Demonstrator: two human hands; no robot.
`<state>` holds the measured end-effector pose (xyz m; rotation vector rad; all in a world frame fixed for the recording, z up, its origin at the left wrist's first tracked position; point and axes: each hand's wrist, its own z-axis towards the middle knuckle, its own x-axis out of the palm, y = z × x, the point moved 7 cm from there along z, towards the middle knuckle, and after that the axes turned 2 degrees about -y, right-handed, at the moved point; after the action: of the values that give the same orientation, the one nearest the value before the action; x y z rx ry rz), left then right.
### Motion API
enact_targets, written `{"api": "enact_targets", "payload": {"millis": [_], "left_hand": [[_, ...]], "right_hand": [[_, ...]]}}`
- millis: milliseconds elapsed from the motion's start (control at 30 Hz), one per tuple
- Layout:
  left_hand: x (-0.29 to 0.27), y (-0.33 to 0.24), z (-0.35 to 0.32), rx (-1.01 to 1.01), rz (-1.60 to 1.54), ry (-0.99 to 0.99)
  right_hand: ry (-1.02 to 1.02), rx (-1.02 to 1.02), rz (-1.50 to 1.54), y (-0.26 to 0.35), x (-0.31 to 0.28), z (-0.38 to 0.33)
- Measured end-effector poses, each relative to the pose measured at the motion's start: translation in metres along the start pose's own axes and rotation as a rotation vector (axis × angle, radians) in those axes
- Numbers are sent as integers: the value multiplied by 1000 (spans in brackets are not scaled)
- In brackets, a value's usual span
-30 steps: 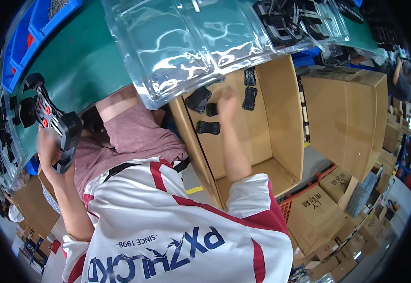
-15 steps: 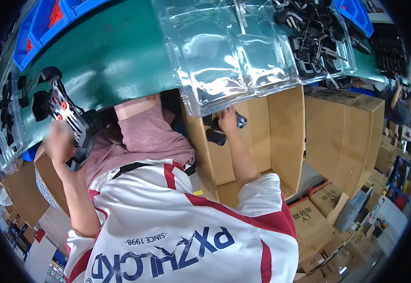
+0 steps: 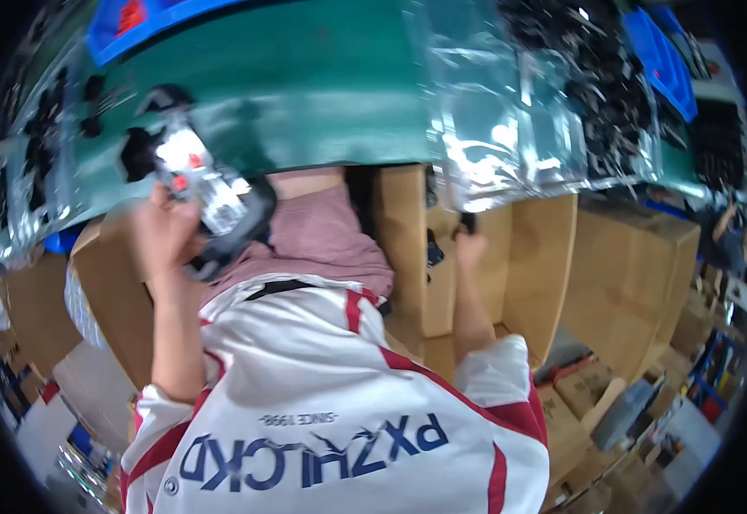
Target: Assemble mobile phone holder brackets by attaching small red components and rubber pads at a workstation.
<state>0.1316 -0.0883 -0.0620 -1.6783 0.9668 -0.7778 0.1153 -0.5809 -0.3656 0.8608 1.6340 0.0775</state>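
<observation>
Left hand point(image 3: 163, 236) grips black device point(image 3: 206, 201) at green table point(image 3: 322, 94) edge. Right hand point(image 3: 469, 253) holds small black part point(image 3: 467, 224) over open cardboard box point(image 3: 545, 265), under clear bags point(image 3: 502, 146).

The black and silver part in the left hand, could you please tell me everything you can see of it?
The black and silver part looks like a moulded plastic and metal assembly: a shiny silver middle with small red marks and black rounded pieces at its ends. It lies tilted, upper end toward the green table top, lower end over the pink trousers. The left hand grips it from the left side. Motion blur hides finer detail.
</observation>
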Motion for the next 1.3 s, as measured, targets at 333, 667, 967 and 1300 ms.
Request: {"api": "enact_targets", "payload": {"millis": [333, 667, 967, 1300], "left_hand": [[-8, -17, 12, -5, -366, 167], [-63, -51, 34, 106, -452, 101], [-126, -54, 31, 192, -433, -105], [-133, -83, 4, 402, -303, -309]], "right_hand": [[211, 163, 1206, 104, -86, -86], [1304, 356, 1559, 319, -7, -219], [1496, -64, 1887, 488, -59, -223], [739, -1001, 1407, 570, -66, -238]]}}
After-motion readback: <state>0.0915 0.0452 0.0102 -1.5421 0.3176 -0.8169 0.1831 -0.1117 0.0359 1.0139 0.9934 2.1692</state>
